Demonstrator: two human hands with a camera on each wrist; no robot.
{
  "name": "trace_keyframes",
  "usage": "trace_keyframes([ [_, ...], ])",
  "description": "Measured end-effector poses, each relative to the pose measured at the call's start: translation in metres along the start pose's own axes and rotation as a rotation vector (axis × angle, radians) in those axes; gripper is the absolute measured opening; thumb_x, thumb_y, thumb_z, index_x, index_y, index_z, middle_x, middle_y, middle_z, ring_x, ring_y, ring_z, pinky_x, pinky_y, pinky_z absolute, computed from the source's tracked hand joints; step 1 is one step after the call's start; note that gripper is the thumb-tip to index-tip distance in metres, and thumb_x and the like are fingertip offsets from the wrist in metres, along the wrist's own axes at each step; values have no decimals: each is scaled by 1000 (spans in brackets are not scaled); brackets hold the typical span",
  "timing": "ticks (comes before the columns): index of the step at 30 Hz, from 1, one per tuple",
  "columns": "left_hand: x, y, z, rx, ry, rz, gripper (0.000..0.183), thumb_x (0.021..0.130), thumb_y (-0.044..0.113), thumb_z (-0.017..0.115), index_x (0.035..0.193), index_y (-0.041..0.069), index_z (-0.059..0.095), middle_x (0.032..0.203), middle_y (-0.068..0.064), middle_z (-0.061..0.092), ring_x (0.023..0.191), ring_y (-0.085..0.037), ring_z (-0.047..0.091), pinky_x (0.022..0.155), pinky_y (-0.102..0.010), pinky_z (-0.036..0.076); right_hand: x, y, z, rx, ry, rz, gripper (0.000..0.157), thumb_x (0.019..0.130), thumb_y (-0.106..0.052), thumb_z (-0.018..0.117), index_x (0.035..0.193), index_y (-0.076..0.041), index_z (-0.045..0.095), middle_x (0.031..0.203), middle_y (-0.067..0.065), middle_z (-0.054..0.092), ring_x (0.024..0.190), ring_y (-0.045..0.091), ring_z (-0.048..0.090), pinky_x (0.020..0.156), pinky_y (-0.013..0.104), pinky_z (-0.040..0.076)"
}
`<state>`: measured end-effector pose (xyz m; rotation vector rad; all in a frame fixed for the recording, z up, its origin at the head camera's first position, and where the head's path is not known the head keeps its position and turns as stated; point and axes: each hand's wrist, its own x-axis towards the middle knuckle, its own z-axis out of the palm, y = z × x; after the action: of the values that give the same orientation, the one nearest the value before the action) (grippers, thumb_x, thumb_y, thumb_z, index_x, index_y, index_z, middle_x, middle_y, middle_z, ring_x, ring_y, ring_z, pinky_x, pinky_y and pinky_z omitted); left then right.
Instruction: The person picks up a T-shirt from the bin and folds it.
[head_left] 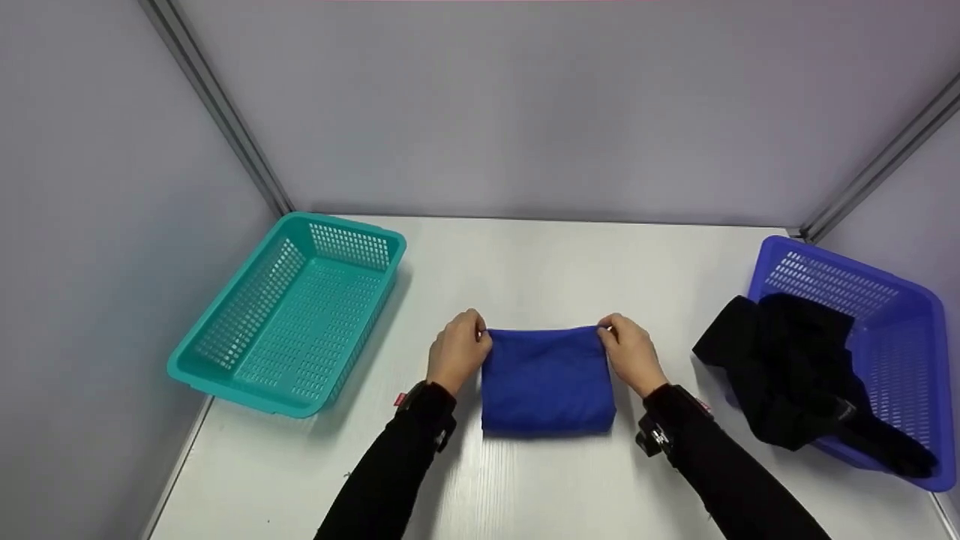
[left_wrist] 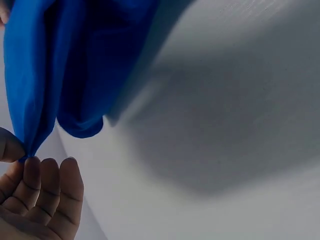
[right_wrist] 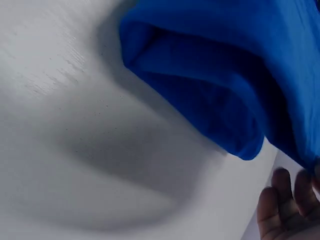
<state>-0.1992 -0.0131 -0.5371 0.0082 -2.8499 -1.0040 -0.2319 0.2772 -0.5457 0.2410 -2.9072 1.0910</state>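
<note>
A blue cloth (head_left: 547, 384), folded into a compact rectangle, lies in the middle of the white table. My left hand (head_left: 459, 351) pinches its far left corner between thumb and fingertips. At the far right corner, my right hand (head_left: 630, 354) pinches the fabric in the same way. Seen from the left wrist, the cloth (left_wrist: 80, 65) hangs in loose layers up from the pinched corner, the other fingers of the hand (left_wrist: 45, 200) spread beside it. In the right wrist view the cloth's folded layers (right_wrist: 200, 75) gape open at the side, above the hand (right_wrist: 290, 205).
On the left stands a teal plastic basket (head_left: 345, 289) with nothing in it. A purple basket (head_left: 904, 352) stands at the right, black cloth (head_left: 787, 367) draped over its near left rim. Grey partition walls (head_left: 525, 112) enclose the table (head_left: 540, 270) at the back and sides.
</note>
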Motion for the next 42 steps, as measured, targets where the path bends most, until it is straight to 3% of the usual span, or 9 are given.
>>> trace_keyframes([
  [7,4,-7,21,-20,-59,-169,8,96,14,67,96,10,60,87,-6,66,70,-23,61,62,-42,50,3,9,14,-30,-56,72,15,101,-8,60,109,2,66,80,12,64,67,23,57,63,35,44],
  [13,-1,-10,22,-118,-118,-292,24,98,30,68,93,9,58,83,-7,64,67,-21,57,62,-38,46,-2,12,14,40,-95,200,23,103,-21,59,113,-1,61,81,8,62,65,19,56,62,32,44],
  [17,-3,-11,22,-139,-137,-284,25,99,26,67,83,11,55,76,-2,57,64,-17,53,60,-33,41,-4,12,15,80,-121,267,26,102,-28,61,103,-3,60,83,7,61,65,16,56,61,29,45],
  [22,-1,-10,25,-96,-91,-229,28,99,18,66,78,11,50,72,-1,50,62,-18,50,57,-34,39,-3,10,18,95,-107,266,18,102,-18,61,94,-3,59,85,7,59,76,21,55,71,32,43],
  [26,-2,-12,25,-88,-54,-204,25,100,20,65,82,11,51,75,-1,52,65,-18,51,59,-36,41,-4,11,17,145,-86,275,18,103,-19,60,97,-2,59,88,7,59,79,21,55,71,31,44],
  [31,-12,-15,17,-138,-147,-246,29,99,35,65,84,13,52,74,-1,53,63,-18,50,58,-34,39,-14,15,13,245,-159,335,28,101,-31,63,99,-4,63,86,4,60,71,16,54,62,27,45],
  [34,-20,-18,13,-162,-207,-224,28,98,29,67,80,13,53,72,1,51,62,-16,49,58,-32,39,-20,17,11,270,-199,355,25,101,-29,64,97,-4,64,84,2,58,67,14,52,58,26,45],
  [37,-28,-22,11,-185,-213,-185,24,98,22,67,80,12,55,72,3,52,63,-14,49,59,-30,40,-25,18,11,286,-199,362,22,101,-26,64,97,-4,64,84,1,57,66,13,51,55,26,44],
  [42,-40,-24,6,-251,-278,-195,25,99,30,66,84,11,59,73,2,57,62,-13,53,61,-30,43,-36,18,9,308,-217,378,29,101,-33,64,96,-5,65,83,0,56,69,14,52,57,26,45],
])
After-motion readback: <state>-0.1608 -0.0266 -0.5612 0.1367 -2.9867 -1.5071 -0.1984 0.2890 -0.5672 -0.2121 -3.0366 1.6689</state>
